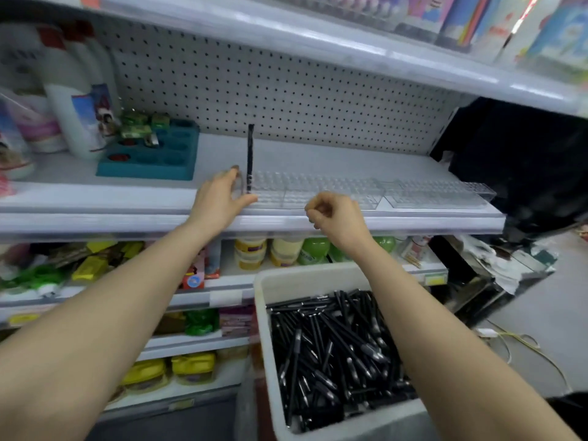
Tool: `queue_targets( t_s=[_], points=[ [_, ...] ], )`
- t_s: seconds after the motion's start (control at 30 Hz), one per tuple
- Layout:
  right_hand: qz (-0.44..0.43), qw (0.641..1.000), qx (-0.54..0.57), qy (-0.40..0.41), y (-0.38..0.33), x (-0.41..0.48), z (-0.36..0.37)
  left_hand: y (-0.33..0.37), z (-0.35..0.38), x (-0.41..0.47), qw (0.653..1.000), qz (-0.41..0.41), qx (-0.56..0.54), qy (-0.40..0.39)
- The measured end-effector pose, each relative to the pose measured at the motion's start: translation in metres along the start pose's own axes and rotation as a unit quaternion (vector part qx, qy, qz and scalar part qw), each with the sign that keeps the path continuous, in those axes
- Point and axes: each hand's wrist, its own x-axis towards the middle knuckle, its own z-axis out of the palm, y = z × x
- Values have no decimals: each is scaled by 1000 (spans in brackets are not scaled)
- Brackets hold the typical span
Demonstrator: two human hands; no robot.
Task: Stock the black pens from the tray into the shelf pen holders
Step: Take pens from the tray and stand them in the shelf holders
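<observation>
Nearest you, low on the right, the white tray (288,278) is heaped with loose black pens (334,345) lying crossed at every angle, so almost the whole stock is waiting to go up.

Above it, at the front lip of the shelf (111,198), your right hand (334,214) hangs with its fingers curled in. No pen shows between them, so it looks empty. Your left hand (219,198) is further left with fingers spread, resting against the left end of the clear pen holders (318,189); whether the thumb actually clasps the plastic is hard to tell.

Just beside those left fingers a single black pen (250,154) stands upright in the leftmost slot. The remaining slots of that holder and of the second holder (439,194) to its right look unfilled.

You are at the very start of the stocking: one pen seated, your left hand steadying the rack, your right free. The next move, I judge, is to drop the right hand back to the tray, pinch one pen out of the tangle, turn it vertical and lower it into the slot next to the standing one. Keep the left hand bracing the holder, since light clear plastic may slide or tip.

Far behind stand a teal organiser (149,154), a white bottle (70,100) and the pegboard (286,90).
</observation>
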Motion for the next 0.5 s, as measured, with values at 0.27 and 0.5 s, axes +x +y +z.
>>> queue_targets(
  t_s=[0.27, 0.5],
  points=[
    [119, 918, -232, -298, 55, -66, 6, 40, 25, -77, 988, 50, -54, 137],
    [85, 901, -270, -328, 77, -89, 24, 56, 84, -147, 995, 61, 40, -65]
  ],
)
